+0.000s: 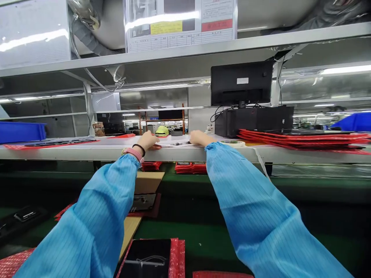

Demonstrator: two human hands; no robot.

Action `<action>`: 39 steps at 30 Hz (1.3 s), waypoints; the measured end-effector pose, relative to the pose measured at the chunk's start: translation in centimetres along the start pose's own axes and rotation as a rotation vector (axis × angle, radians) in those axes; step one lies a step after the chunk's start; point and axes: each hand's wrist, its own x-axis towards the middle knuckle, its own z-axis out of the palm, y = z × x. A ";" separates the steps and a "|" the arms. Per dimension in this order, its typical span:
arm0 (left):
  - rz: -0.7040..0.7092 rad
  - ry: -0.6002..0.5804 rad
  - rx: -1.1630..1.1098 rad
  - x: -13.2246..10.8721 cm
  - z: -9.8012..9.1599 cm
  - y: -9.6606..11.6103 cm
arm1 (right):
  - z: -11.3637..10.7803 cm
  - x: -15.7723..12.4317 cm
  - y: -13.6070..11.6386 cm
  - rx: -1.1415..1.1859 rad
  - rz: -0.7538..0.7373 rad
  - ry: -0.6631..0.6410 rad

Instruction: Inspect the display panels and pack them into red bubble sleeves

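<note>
Both my arms, in blue sleeves, reach forward to the raised white shelf (179,154). My left hand (147,141), with a dark band and a pink band at the wrist, is at the left side of a white paper sheet (174,141). Its fingers are curled, and a bit of red shows beside them. At the sheet's right side, my right hand (201,138) is closed, its fingertips mostly turned away from view. Small dark marks or parts lie on the sheet between the hands. What either hand grips is hidden.
Red bubble-wrap pouches (301,139) are stacked at the right, near a tape roll (233,143) and a black monitor (242,83). A blue bin (21,131) stands at left. Below, a black panel (147,256) lies on red bubble wrap over the green surface (188,216).
</note>
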 end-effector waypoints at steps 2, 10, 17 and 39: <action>0.022 0.078 0.100 -0.8 -1.4 0.1 | -3.0 -1.0 -0.6 -0.051 0.044 -0.096; 0.261 0.152 0.195 -18.3 -4.4 -3.5 | -19.4 -26.3 -4.4 0.060 0.155 -0.329; -0.309 -0.759 0.118 -36.4 4.6 -18.9 | -19.4 -51.7 -3.2 -0.241 0.639 -0.911; -0.765 -0.793 0.348 -33.8 12.4 -20.1 | -20.6 -59.6 3.0 -0.419 0.326 -0.662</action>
